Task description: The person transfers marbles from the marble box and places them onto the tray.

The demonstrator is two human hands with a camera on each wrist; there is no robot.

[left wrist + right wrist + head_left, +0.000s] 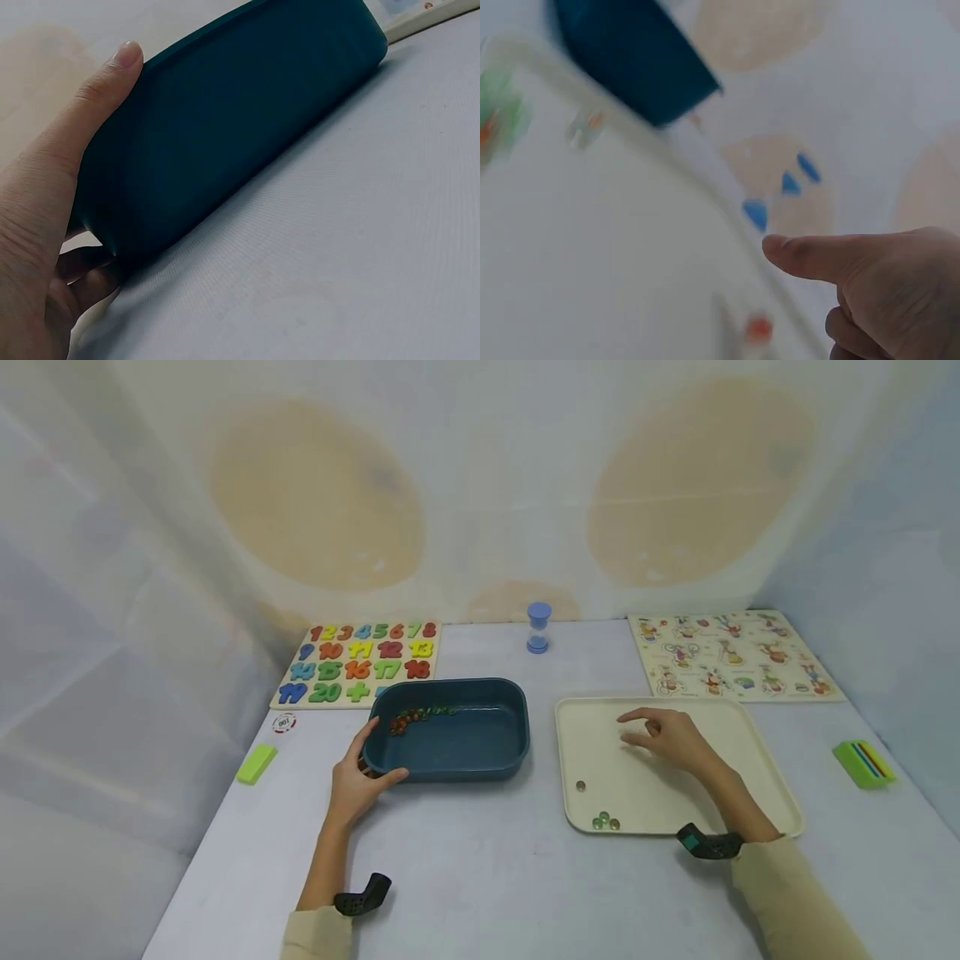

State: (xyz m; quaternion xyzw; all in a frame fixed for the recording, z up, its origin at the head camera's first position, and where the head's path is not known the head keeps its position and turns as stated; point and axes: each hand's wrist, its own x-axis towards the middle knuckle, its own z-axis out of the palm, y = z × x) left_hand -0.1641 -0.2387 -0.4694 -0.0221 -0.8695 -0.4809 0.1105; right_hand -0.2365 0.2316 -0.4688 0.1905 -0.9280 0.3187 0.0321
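Note:
My left hand [354, 787] holds the left end of a dark teal rectangular basin [450, 775]. Its thumb lies on the near rim, with the other fingers around the left side and partly hidden. A line of orange-red and green glass marbles [408, 718] curves along the basin's left and back inside. Over the cream tray [675, 822] hovers my right hand [667, 739], index finger and thumb apart with nothing visible between them. A brownish marble [581, 786] and three greenish marbles [604, 817] lie near the tray's front left corner.
A number puzzle board [360, 664] lies behind the basin, a picture puzzle board [727, 652] behind the tray. Between them stands a blue hourglass [537, 628]. A green block [257, 764] sits far left, and a green holder with colored strips [864, 765] far right.

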